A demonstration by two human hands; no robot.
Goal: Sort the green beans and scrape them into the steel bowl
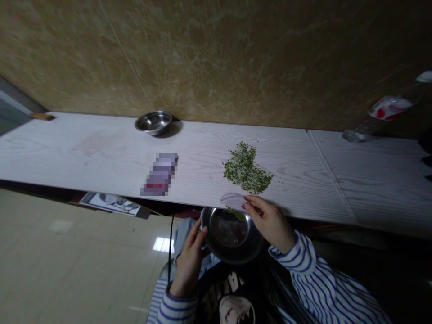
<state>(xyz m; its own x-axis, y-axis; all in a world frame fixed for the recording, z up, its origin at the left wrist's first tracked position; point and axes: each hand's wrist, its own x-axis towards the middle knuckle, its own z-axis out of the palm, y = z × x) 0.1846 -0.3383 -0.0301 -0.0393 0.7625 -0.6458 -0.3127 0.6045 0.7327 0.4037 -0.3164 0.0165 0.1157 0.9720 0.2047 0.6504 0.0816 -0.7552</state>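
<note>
Below the table's front edge, my left hand grips the left rim of a wide metal bowl, held over my lap. My right hand pinches a thin, pale, half-round scraper above the bowl's far rim, at the table edge. Some green bits show just under the scraper, at the bowl's far side; whether they are falling or resting I cannot tell. Just beyond the scraper, a loose patch of small green bean-like grains is spread over the white wood-grain table.
A smaller metal bowl stands against the wall at the back left. A flat, blurred-out purple item lies near the front edge. At the far right, a clear plastic bottle with a red and white label stands by the wall.
</note>
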